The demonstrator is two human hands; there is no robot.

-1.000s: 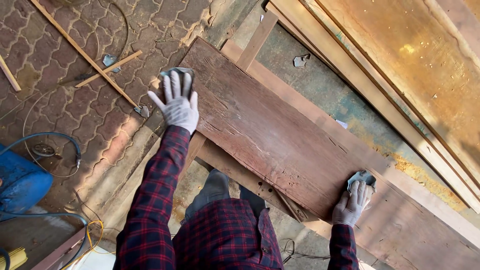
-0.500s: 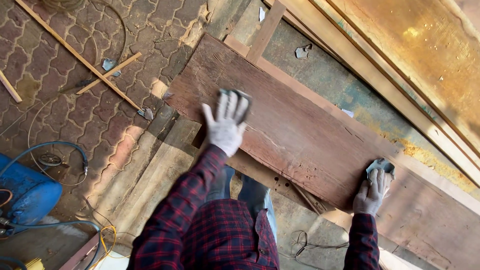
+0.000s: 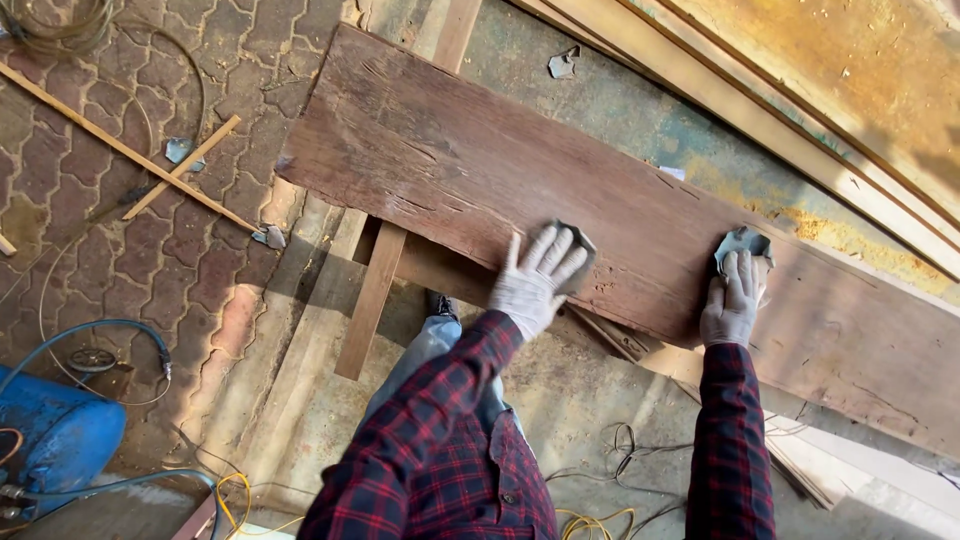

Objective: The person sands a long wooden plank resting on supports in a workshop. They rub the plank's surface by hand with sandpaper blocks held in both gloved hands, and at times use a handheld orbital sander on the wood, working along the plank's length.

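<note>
A long reddish-brown wooden board (image 3: 520, 170) lies flat across a pair of wooden supports, running from the upper left toward the lower right of the head view. Near its close edge, about midway along, the gloved left hand (image 3: 535, 280) presses a grey sanding pad (image 3: 582, 242) to the wood, fingers (image 3: 545, 250) spread wide and flat over it. Further toward the board's right end, also at the near edge, the gloved right hand (image 3: 730, 305) lies over a second grey sanding pad (image 3: 745, 243), fingers held close together on top; the two hands are well apart. Both arms wear red-and-dark plaid sleeves (image 3: 440, 440). One wooden support rail (image 3: 375, 295) shows beneath the board's left part. Beyond the far edge, pale timber planks (image 3: 800, 120) lie alongside. On the patterned paving (image 3: 120, 240) to the left lie thin wooden sticks (image 3: 130, 155), a coiled blue hose (image 3: 95, 335) and a blue tank (image 3: 55, 435). Yellow cable (image 3: 590, 522) loops on the ground below.
</note>
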